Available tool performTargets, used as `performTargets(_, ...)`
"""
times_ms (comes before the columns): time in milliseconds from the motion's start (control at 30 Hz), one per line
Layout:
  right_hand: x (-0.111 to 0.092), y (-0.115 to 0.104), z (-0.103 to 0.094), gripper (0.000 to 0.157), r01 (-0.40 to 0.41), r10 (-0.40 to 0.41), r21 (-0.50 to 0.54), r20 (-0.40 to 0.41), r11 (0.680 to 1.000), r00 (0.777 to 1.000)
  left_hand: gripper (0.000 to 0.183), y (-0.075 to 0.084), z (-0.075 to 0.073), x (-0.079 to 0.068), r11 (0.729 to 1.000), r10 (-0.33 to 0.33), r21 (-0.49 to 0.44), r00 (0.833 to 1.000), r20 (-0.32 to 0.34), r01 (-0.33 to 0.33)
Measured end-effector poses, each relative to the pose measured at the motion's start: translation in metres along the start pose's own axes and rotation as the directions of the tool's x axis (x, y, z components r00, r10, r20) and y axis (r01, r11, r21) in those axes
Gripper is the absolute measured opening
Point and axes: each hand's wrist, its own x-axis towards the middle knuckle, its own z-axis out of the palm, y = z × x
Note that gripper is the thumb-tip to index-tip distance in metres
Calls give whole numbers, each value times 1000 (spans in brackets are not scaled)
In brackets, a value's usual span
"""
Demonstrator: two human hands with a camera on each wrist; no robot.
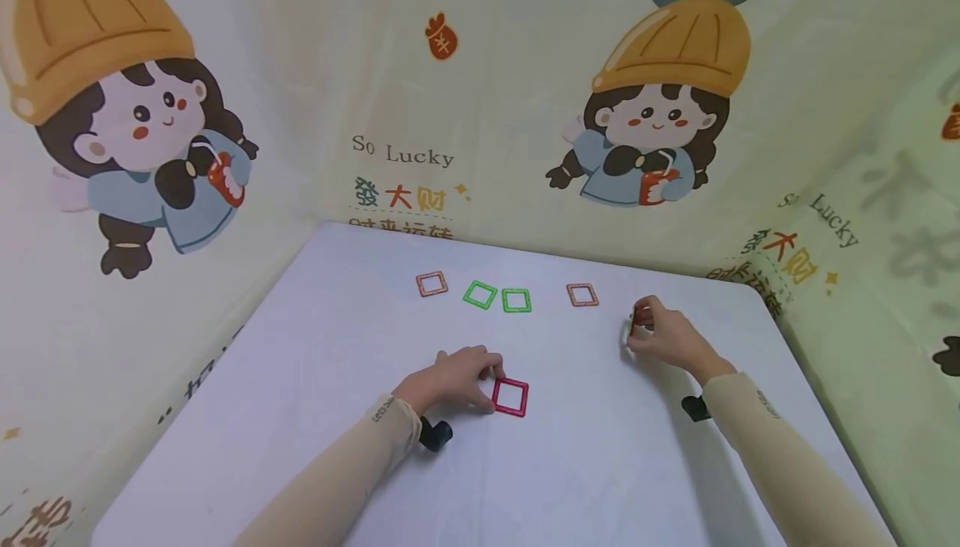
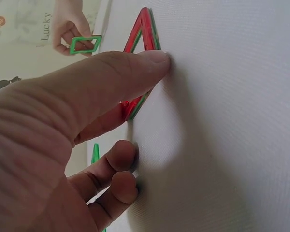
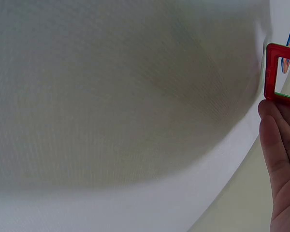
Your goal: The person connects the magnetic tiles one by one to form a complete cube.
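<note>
On the white table, my left hand (image 1: 453, 380) pinches the left edge of a red square magnetic tile (image 1: 523, 399) between thumb and fingers. The left wrist view shows this open-centred red tile (image 2: 145, 24) with a green layer right against its underside. Farther right, my right hand (image 1: 675, 338) grips another square tile, held upright and seen almost edge-on from the head. Its face looks red (image 3: 270, 72) with a green inner edge in the right wrist view, and green (image 2: 72, 47) in the left wrist view. The fingers partly cover it.
Toward the table's back lie a left orange square tile (image 1: 419, 286), two green tiles, one tilted (image 1: 468, 291) and one straighter (image 1: 517, 310), and a right orange tile (image 1: 586, 305). A printed cloth (image 1: 510, 113) hangs behind the table and along its sides.
</note>
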Motion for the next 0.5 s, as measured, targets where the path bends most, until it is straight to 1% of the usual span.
performTargets(233, -2, 0, 5, 60, 15, -15, -28, -2, 1000, 1000, 37, 0, 4, 2, 1000, 7, 19, 1000, -13, -6)
performTargets(500, -7, -11, 7, 61, 39, -40, -62, -19, 997, 999, 36, 0, 3, 2, 1000, 9, 28, 1000, -12, -9)
